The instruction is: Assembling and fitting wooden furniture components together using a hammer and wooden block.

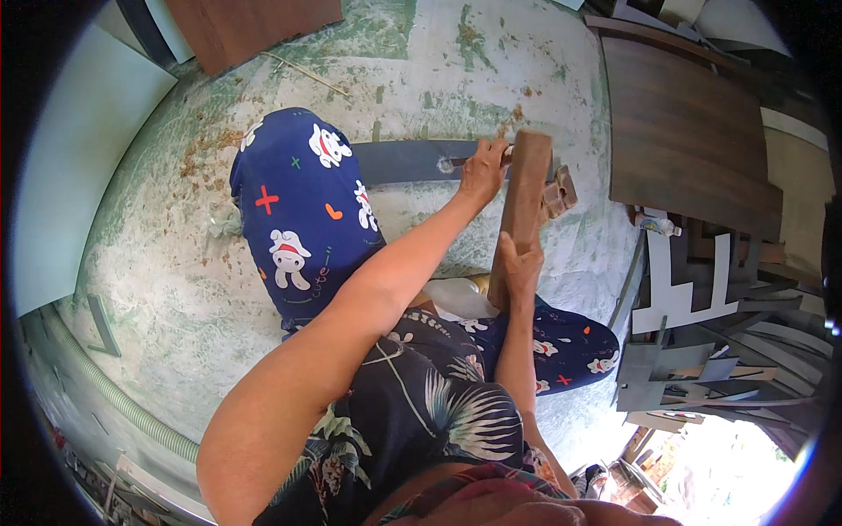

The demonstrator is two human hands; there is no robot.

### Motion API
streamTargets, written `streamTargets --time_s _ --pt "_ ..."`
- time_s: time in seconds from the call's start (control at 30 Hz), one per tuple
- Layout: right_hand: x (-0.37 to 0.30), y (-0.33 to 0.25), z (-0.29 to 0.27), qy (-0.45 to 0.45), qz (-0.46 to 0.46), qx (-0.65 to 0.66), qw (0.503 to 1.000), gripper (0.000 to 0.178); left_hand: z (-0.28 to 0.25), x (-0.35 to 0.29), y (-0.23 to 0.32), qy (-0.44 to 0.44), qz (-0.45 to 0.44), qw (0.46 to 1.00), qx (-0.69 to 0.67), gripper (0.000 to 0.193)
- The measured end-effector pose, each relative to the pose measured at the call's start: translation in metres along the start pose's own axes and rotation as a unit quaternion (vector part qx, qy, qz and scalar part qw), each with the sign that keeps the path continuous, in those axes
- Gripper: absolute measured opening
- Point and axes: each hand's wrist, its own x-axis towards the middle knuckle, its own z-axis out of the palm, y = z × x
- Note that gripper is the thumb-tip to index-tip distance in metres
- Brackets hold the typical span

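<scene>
My right hand (522,261) is closed around the lower part of a long, squared brown wooden bar (530,180), which points away from me. Beyond it to the left, my left hand (484,172) has its fingers closed on a thin, dark brown stick-like tool (459,161). Much of that tool is hidden by the fingers, so its kind is unclear. Under the left hand lies a dark grey board (399,162), running from beside my left knee toward the bar. Small brown wooden blocks (559,195) sit just right of the bar.
My bent legs in blue printed trousers (298,210) flank the work. A thin stick (307,74) and scattered brown shavings lie on the worn green-white floor (421,79). Brown panels (688,123) and stacked offcuts (702,359) stand right; a ribbed hose (114,386) runs along the left.
</scene>
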Motion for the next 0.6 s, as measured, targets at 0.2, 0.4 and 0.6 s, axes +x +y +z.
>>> streamTargets --time_s 0.2,0.4,0.6 --pt "-0.009 -0.006 -0.002 0.036 -0.068 0.022 0.997 0.050 0.000 0.000 -0.001 -0.029 -0.036 0.999 -0.010 0.042" --pt "-0.005 0.002 -0.013 0.109 -0.092 0.074 0.987 0.047 0.002 -0.001 -0.005 -0.020 -0.038 0.999 0.006 0.042" --pt "-0.011 -0.008 -0.020 0.134 -0.079 0.128 0.979 0.043 -0.013 0.011 -0.022 0.053 -0.051 0.997 0.038 0.046"
